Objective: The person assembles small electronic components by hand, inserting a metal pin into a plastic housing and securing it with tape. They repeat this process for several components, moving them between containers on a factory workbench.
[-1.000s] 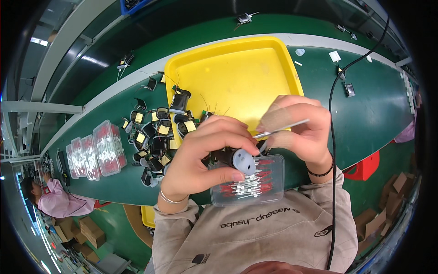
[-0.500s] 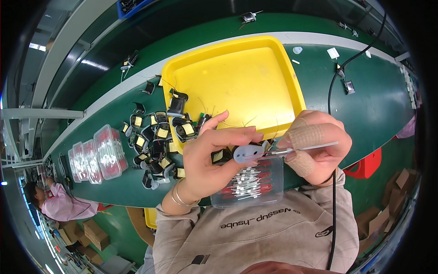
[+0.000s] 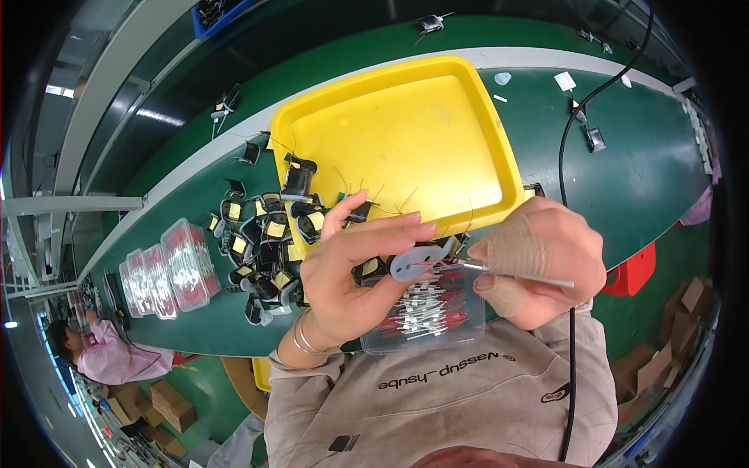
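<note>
My left hand [image 3: 343, 269] pinches a grey-blue plastic piece [image 3: 404, 265] with small round holes, just above the near edge of the yellow tray. Right beside it, my right hand [image 3: 546, 261], with tan tape around its thumb and finger, grips a slim silver tool [image 3: 563, 283]. The tool's tip points left at the plastic piece, and a thin red wire shows between them. Whether the tip touches the piece I cannot tell. Below both hands stands a clear plastic box [image 3: 421, 341] with many red and white wire leads in it.
The yellow tray [image 3: 390, 101] lies ahead on the green table. Black parts with yellow pads [image 3: 269, 242] are heaped to its left. Clear boxes of leads [image 3: 175, 269] stand farther left. A black cable [image 3: 563, 171] hangs at the right. Another person [image 3: 117, 355] sits far left.
The left hand and the plastic piece have shifted slightly left. The right hand has turned, so the silver tool's rear end now tilts lower.
</note>
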Available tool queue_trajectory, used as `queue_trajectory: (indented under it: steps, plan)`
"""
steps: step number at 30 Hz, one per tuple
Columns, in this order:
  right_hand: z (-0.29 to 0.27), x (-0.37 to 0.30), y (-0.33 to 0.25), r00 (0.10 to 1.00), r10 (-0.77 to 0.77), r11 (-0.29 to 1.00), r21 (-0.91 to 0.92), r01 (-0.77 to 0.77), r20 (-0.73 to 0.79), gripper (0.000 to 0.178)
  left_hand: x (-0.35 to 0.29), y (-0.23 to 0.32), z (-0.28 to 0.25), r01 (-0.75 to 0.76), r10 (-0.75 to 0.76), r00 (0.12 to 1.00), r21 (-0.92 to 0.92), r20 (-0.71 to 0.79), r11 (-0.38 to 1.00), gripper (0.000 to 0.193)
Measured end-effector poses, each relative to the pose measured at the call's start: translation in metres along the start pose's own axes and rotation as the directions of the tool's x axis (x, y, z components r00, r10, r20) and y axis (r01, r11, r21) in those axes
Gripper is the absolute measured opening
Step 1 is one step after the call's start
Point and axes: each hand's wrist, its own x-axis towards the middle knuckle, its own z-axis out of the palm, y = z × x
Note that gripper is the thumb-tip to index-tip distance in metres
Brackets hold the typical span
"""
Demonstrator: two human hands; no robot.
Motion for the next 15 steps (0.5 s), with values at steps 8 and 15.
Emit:
queue_trajectory:
  steps: [8, 15]
  plan:
    - [-0.0013, -0.0090, -0.0059, 0.996, -0.074, 0.991, -0.107, 0.079, 0.055, 0.026, 0.0004, 0.0020, 0.0008, 0.012, -0.012, 1.000, 0.047, -0.005, 0.999, 0.033]
    - [0.0085, -0.0102, -0.0030, 0.988, -0.149, 0.977, -0.160, 0.141, -0.043, 0.025, 0.0002, 0.0030, 0.0006, 0.024, -0.024, 1.000, 0.056, 0.001, 0.998, 0.034]
